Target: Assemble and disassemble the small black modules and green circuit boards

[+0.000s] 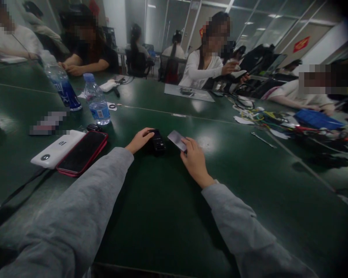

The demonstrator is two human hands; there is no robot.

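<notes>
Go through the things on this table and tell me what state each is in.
Black device: touched by the left hand
Card: held in the right hand
Red-cased phone: face up, screen dark
White device: lying flat
Clear bottle: upright, capped, partly full
Blue-labelled bottle: standing, fill level unclear
Cables: loosely tangled

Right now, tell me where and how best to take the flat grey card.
I'd pinch the flat grey card by its free left end, between thumb and fingers, coming from the left: it looks thin, and the right hand holds its opposite end.
</notes>
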